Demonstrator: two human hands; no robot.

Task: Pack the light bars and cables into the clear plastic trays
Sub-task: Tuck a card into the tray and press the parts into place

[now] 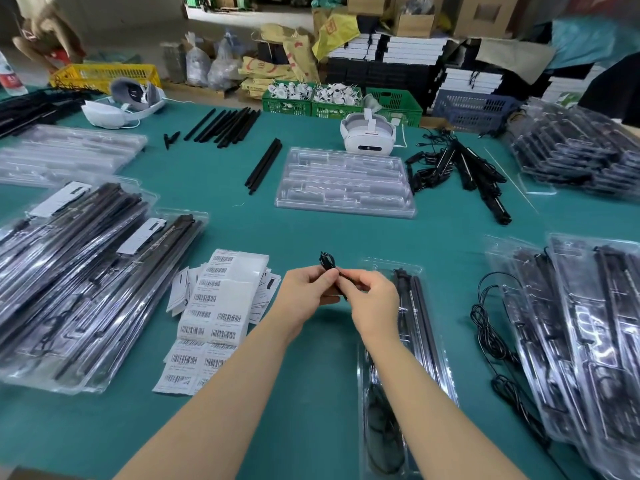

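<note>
Both my left hand and right hand are pinching a small black cable above open green table, between the label sheets left and a part-filled clear tray right.

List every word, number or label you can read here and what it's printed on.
Nothing can be read with certainty.
Barcode label sheets: barcodes and small print, too small to read.
White cards in the packed trays: print blurred.
Tan sacks at the back: red markings, illegible.
Bottle at far left: red label, unreadable.
</note>
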